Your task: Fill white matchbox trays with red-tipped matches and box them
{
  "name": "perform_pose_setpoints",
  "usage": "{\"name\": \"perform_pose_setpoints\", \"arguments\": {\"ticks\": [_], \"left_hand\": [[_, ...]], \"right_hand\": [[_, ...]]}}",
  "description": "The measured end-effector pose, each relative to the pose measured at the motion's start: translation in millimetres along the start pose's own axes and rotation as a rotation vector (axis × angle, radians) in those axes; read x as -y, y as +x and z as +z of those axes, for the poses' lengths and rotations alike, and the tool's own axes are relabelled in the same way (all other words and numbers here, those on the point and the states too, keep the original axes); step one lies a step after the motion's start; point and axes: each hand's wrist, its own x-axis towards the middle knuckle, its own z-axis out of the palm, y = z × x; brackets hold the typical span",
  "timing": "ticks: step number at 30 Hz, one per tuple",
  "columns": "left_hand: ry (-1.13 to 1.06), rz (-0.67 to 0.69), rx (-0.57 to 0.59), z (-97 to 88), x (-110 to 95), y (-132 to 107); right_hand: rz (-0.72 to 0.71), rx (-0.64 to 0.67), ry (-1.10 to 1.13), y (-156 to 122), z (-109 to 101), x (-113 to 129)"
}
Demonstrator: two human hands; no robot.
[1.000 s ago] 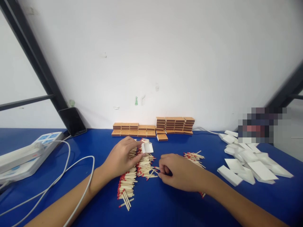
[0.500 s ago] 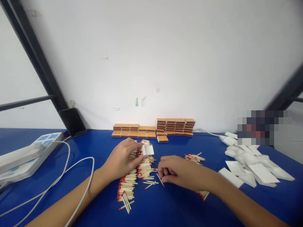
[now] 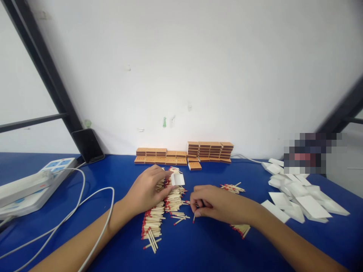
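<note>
Matches (image 3: 152, 224) lie loose mid-tabletop (image 3: 187, 251); our left hand (image 3: 146, 189) grips a tray (image 3: 178, 179) over them, our right hand (image 3: 212, 202) pinches one match (image 3: 194, 218). Back-edge boxes (image 3: 210, 151) look done; right-edge spare trays (image 3: 314, 206) look left.

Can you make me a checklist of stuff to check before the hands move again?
1. Left hand has the little white tray: ok, between finger and thumb.
2. Right hand has a match: ok, its fingertips pinch one with the red head pointing down.
3. Matches inside the tray: cannot tell, its whole inside doesn't show clearly.
4. All the matches together: not ok, some loose matches lie beside the big pile.
5. Orange matchboxes standing in stacks: ok, they're by the wall.
6. White cable off the left forearm: cannot tell, it crosses in front of it.
</note>
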Motion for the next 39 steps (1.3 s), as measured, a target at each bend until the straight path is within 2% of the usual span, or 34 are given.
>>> {"name": "perform_pose_setpoints", "arguments": {"ticks": [4,8,15,23,27,34,39], "left_hand": [[-0.007,-0.006,0.001,0.9,0,0],[-0.022,-0.007,0.012,1.4,2,-1],[-0.001,0.010,-0.001,1.6,4,0],[-0.002,0.028,-0.002,1.9,2,1],[-0.012,0.024,0.000,1.4,1,1],[-0.081,0.019,-0.027,4.8,-2,1],[-0.195,-0.019,-0.021,7.8,-12,1]], "right_hand": [[0.072,0.018,-0.029,-4,1,0],[0.139,-0.071,-0.123,-4,2,4],[0.150,-0.126,-0.184,0,2,2],[0.136,-0.092,-0.234,1,8,-1],[0.185,-0.068,-0.254,1,2,-2],[0.119,-0.272,-0.187,-3,-17,-3],[0.053,-0.385,-0.133,-2,-13,4]]}}
